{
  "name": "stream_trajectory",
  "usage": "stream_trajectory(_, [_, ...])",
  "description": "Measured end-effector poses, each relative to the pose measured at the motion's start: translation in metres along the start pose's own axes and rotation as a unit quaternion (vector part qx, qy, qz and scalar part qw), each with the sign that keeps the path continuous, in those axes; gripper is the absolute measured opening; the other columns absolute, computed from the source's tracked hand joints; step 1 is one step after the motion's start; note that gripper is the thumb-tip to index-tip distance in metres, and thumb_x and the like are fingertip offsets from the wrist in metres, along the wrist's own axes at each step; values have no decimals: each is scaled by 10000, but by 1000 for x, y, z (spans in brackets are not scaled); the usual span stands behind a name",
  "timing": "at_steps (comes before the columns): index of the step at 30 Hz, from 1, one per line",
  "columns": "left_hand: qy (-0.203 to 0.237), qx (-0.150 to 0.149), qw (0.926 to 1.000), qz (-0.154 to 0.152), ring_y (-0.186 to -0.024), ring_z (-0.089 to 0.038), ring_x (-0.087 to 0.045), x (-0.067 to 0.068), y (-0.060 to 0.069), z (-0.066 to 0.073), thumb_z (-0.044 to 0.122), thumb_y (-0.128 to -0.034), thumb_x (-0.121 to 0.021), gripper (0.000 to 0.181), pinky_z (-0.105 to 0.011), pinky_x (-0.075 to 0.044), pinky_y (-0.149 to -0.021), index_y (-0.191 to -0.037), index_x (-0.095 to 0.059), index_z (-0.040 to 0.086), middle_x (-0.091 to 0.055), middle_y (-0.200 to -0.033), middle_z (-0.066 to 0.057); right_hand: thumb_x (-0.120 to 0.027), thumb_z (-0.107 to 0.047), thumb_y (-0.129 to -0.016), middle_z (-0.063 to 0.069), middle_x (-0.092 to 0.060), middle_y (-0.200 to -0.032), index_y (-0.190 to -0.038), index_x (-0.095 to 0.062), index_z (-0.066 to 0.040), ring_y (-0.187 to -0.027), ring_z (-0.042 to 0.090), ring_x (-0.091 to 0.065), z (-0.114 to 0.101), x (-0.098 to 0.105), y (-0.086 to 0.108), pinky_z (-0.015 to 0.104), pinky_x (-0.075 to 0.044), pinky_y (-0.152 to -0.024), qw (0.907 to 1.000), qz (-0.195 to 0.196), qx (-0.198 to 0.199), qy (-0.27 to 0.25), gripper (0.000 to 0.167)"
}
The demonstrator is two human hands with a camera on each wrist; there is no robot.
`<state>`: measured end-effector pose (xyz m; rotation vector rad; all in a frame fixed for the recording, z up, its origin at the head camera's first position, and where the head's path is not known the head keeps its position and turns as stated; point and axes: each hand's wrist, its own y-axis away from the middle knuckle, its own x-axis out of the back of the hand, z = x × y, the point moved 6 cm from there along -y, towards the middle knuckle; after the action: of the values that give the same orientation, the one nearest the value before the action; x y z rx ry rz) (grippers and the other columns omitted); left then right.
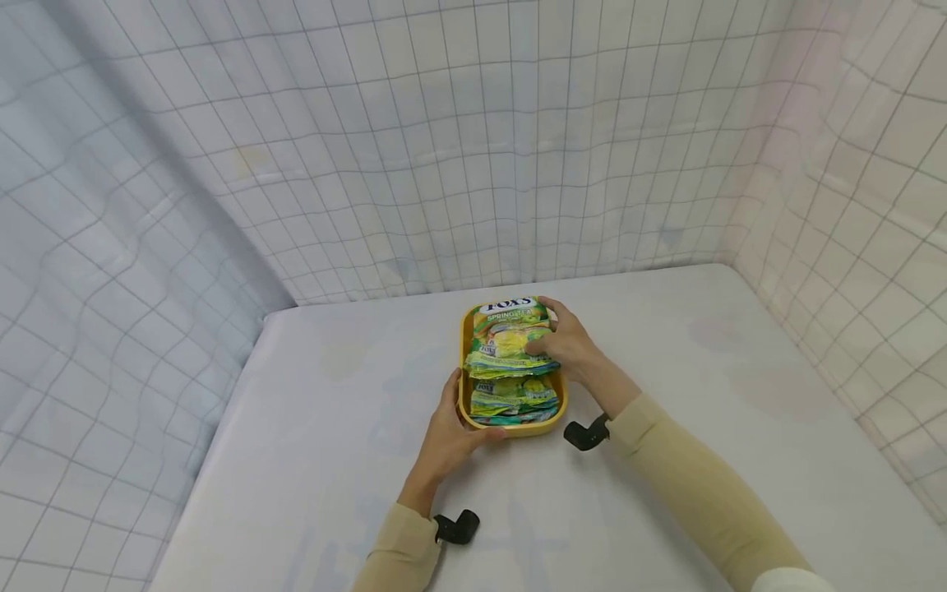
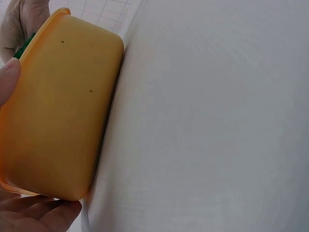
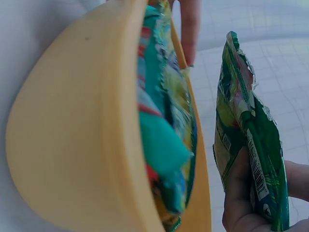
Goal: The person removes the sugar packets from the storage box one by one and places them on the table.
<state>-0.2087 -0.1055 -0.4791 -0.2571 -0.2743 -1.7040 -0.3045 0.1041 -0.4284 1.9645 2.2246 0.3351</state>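
Note:
A yellow plastic tub [image 1: 528,429] stands on the white surface, holding several green and yellow crinkled packets [image 1: 514,400]. My left hand [image 1: 446,440] grips its near left corner, fingers along the side and thumb at the near end; the left wrist view shows the tub's outer wall [image 2: 63,106] between thumb and fingers. With my right hand [image 1: 575,349] I pinch a green candy packet [image 3: 263,159], raised off the packets in the tub. Lettering reading "FOX'S SPRING TEA" shows at the tub's far end; whether it belongs to the pinched packet I cannot tell.
White table cloth [image 1: 355,460] spreads around the tub. Grid-patterned white curtains [image 1: 473,164] hang behind the table and on both sides. A black wrist-camera mount [image 1: 460,527] sits by the left wrist, another mount [image 1: 586,434] by the right.

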Motion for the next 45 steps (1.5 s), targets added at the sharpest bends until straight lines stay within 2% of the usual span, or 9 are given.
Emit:
stream_trajectory(6, [-46, -42, 10000, 46, -1492, -253, -300, 1, -3, 1, 380, -701, -956, 1290, -465, -287, -1195, -1649, -114, 146, -274, -1652, -85, -713, 130, -877, 206, -406, -1505, -1619, -274, -315, -1116, 365, -612, -11, 16, 2, 421, -578, -880, 9994, 43, 99, -332, 970])
stream_trajectory(9, [-32, -87, 10000, 18, -1477, -273, -332, 2, -4, 1, 355, -721, -950, 1261, -483, -313, -1181, -1646, -121, 137, -301, -1639, -97, -702, 143, -880, 198, -450, -1459, -1619, -266, -326, -1093, 357, -633, -14, 22, 2, 407, -592, -857, 9987, 12, 103, -509, 978])
stream_trajectory(19, [-127, -62, 9999, 45, -1472, -277, -340, 6, 3, -1, 358, -706, -960, 1275, -504, -321, -1172, -1645, -129, 130, -315, -1633, -81, -675, 171, -880, 183, -484, -1423, -1620, -256, -335, -1027, 314, -672, -18, 40, -1, 396, -603, -834, 9958, -81, 88, -909, 989])
stream_trajectory(25, [-99, -49, 9999, 43, -1480, -274, -324, 6, 4, -3, 344, -704, -964, 1273, -500, -315, -1176, -1644, -132, 134, -298, -1641, -80, -665, 168, -886, 181, -452, -1468, -1621, -257, -345, -1008, 273, -669, -18, 58, -3, 359, -602, -825, 9968, -29, 16, -803, 984])
stream_trajectory(32, [-285, -105, 9995, 17, -1473, -299, -336, 4, 1, -1, 356, -707, -960, 1269, -515, -321, -1170, -1644, -136, 124, -327, -1626, -105, -635, 172, -902, 156, -423, -1498, -1629, -232, -345, -1005, 244, -663, -21, 83, -2, 333, -595, -832, 9971, 45, 45, -753, 978])
stream_trajectory(45, [-277, -300, 9992, 0, -1450, -321, -374, 2, 0, 0, 346, -717, -955, 1255, -514, -354, -1149, -1635, -142, 81, -350, -1607, -151, -627, 169, -909, 121, -476, -1399, -1628, -230, -354, -974, 211, -689, -20, 119, -2, 330, -589, -854, 9953, 102, -25, -960, 974])
